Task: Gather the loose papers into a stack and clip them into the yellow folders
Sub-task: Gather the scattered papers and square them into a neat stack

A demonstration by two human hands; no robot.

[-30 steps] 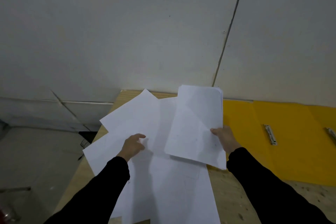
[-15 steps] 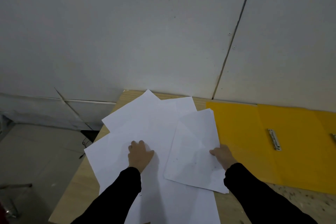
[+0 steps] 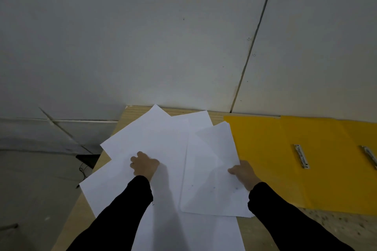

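Note:
Several loose white papers (image 3: 155,140) lie fanned out on the wooden table (image 3: 306,228). My left hand (image 3: 144,164) rests palm down on them with fingers curled. A small stack of white sheets (image 3: 210,171) lies on top at the right, and my right hand (image 3: 243,174) grips its right edge. An open yellow folder (image 3: 263,149) lies to the right, touching the stack's edge, with a metal clip (image 3: 301,156) on its spine. A second metal clip (image 3: 370,157) shows at the far right on another yellow folder (image 3: 359,134).
The table stands against a grey panelled wall (image 3: 163,36). Its left edge (image 3: 81,210) drops to a grey floor, where a dark object with a cable (image 3: 86,161) sits beside the table. Bare speckled wood lies in front of the folders.
The stack in my right hand has come down from a raised tilt to lie flat on the papers. My left hand has slid forward onto the spread sheets.

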